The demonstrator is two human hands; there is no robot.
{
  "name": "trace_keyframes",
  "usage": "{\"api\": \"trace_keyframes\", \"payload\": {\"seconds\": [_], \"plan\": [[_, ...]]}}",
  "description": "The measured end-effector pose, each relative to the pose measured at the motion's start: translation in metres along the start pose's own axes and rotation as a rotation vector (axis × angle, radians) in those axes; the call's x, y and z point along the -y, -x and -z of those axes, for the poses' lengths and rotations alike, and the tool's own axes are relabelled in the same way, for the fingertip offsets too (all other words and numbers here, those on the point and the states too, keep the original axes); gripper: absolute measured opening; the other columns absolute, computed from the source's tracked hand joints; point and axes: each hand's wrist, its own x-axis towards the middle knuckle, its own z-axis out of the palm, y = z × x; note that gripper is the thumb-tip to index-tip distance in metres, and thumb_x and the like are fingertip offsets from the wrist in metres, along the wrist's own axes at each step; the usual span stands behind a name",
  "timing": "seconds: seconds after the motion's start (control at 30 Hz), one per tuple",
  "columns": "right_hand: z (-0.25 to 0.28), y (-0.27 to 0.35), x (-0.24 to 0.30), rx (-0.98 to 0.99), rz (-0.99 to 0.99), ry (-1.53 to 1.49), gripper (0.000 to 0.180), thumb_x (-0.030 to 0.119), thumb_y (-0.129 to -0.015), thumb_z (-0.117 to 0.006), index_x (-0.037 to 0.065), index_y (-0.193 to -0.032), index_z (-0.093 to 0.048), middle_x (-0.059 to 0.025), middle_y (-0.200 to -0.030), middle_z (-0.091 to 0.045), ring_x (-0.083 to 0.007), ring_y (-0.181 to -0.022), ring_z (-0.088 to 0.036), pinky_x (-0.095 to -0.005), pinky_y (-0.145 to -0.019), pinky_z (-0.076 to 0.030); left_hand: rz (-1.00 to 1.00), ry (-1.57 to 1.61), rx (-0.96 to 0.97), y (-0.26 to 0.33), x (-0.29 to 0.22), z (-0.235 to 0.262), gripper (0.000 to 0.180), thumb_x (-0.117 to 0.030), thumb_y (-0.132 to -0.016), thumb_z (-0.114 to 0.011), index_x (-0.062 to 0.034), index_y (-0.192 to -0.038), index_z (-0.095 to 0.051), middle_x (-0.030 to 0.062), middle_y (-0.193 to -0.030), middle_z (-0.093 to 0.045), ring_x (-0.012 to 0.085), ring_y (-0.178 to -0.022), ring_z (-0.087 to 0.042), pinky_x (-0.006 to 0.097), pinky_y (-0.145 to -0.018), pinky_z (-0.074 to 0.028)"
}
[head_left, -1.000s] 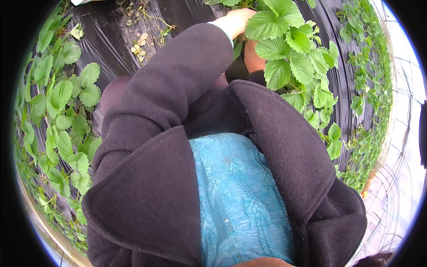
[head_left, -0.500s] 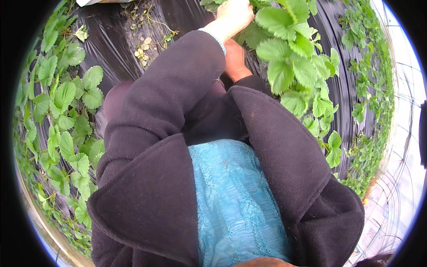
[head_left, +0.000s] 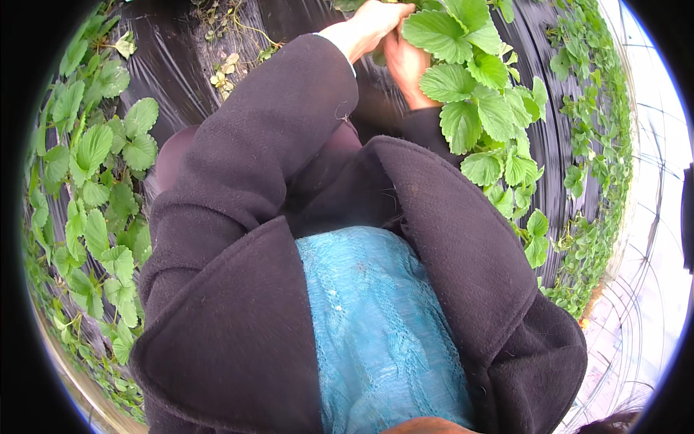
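Both my hands meet at the top of the view, at the left side of a leafy strawberry plant (head_left: 463,126). My left hand (head_left: 372,27) reaches in from the left with its fingers drawn together against the plant's leaves. What they pinch is too small or too hidden to tell. Just below and to the right, my right hand (head_left: 407,66) points upward, its fingers partly covered by the left hand and curled near the same spot. Broad green leaves overlap the right hand's outer side. Dark coat sleeves cover both forearms.
Black plastic film (head_left: 166,54) covers the ground between the plants. Withered stems and dry leaves (head_left: 225,72) lie on it. More strawberry plants (head_left: 94,155) grow along the left, and another green row (head_left: 603,145) runs along the right beside a pale sheet with thin lines (head_left: 658,188).
My right hand has moved up and right, out from beneath the left wrist, and shows more fully. The left hand stays by the leaves. The white object at the top left has left the view.
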Motion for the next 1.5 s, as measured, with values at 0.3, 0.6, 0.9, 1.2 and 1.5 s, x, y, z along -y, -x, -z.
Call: {"api": "trace_keyframes", "payload": {"seconds": [0.3, 0.6, 0.9, 1.2, 1.5], "plan": [[0.099, 0.020, -0.070, 0.334, -0.767, -0.810, 0.035, 0.020, -0.091, -0.043, -0.007, -0.113, -0.047, -0.0155, -0.105, -0.057, -0.0220, -0.096, -0.058, -0.0277, -0.079, -0.048, 0.390, 0.053, -0.053, -0.018, 0.014, 0.016, 0.022, -0.015, -0.084, -0.035, -0.0017, -0.091, -0.050, 0.0129, -0.066, -0.055, 0.0251, -0.052, -0.058, 0.034, -0.044, -0.048], [0.126, 0.029, -0.078, 0.304, -0.721, -1.034, 0.030, 0.025, -0.087, -0.051, -0.002, -0.098, -0.056, -0.0130, -0.092, -0.061, -0.0206, -0.085, -0.061, -0.0308, -0.076, -0.049, 0.441, -0.303, 0.196, 0.002, -0.009, 0.017, 0.027, -0.015, -0.087, -0.036, 0.0010, -0.104, -0.050, 0.0042, -0.068, -0.057, 0.0213, -0.085, -0.058, 0.042, -0.074, -0.045], [0.130, 0.093, -0.059, 0.436, -0.847, -0.764, 0.024, 0.025, -0.088, -0.046, 0.003, -0.092, -0.057, -0.0078, -0.083, -0.060, -0.0153, -0.070, -0.057, -0.0286, -0.063, -0.048, 0.508, -0.244, 0.326, 0.001, -0.002, 0.005, 0.039, -0.021, -0.090, -0.036, 0.0095, -0.113, -0.042, 0.0229, -0.108, -0.053, 0.0314, -0.091, -0.059, 0.038, -0.071, -0.048], [0.064, 0.109, -0.039, -0.630, -0.753, -1.615, 0.028, 0.017, -0.082, -0.049, 0.002, -0.105, -0.051, -0.0170, -0.100, -0.055, -0.0298, -0.094, -0.052, -0.0366, -0.080, -0.042, 0.471, -0.105, 0.201, 0.030, 0.019, -0.029, 0.038, -0.013, -0.089, -0.031, -0.0005, -0.126, -0.025, 0.0231, -0.116, -0.042, 0.0392, -0.081, -0.059, 0.043, -0.061, -0.052], [0.038, 0.078, -0.027, -0.129, -0.350, -0.222, 0.039, -0.001, -0.076, -0.046, 0.005, -0.114, -0.043, -0.0163, -0.113, -0.045, -0.0370, -0.096, -0.051, -0.0409, -0.075, -0.045, 0.126, 0.369, 0.457, 0.022, 0.068, -0.009, 0.038, -0.029, -0.088, -0.044, -0.0017, -0.114, -0.046, 0.0164, -0.105, -0.055, 0.0301, -0.084, -0.059, 0.038, -0.075, -0.050]]}}
